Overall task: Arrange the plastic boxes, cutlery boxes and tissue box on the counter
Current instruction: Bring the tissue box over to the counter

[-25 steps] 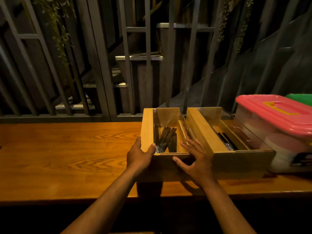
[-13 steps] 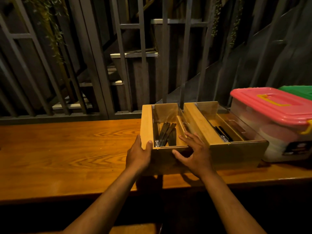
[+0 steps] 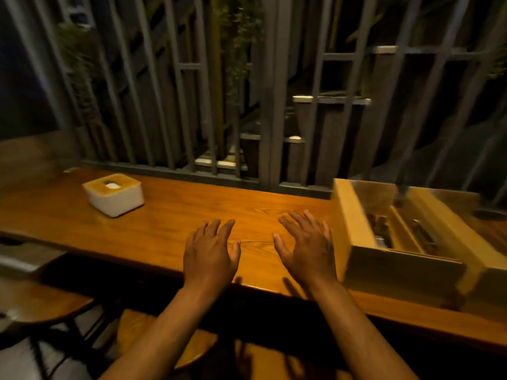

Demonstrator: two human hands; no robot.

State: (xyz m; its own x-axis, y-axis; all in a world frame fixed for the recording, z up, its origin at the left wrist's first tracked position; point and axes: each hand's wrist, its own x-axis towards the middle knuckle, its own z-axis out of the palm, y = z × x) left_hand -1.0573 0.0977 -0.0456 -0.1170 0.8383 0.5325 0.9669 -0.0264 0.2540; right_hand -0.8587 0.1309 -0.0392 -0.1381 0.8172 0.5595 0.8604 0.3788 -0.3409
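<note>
Over the wooden counter hover my left hand and my right hand, both with fingers spread and nothing in them. A wooden cutlery box with dark cutlery inside stands just right of my right hand, apart from it. A second wooden cutlery box sits against it further right. The white tissue box with a wooden top rests at the far left of the counter, well away from both hands. The plastic boxes are out of view.
A grey metal railing with hanging plants runs along the counter's back edge. Wooden stools stand below the counter's front edge at the left. A grey surface lies at the left.
Both hands have let go of the left cutlery box and moved left over bare counter. The view has swung left, bringing in the tissue box and losing the plastic boxes.
</note>
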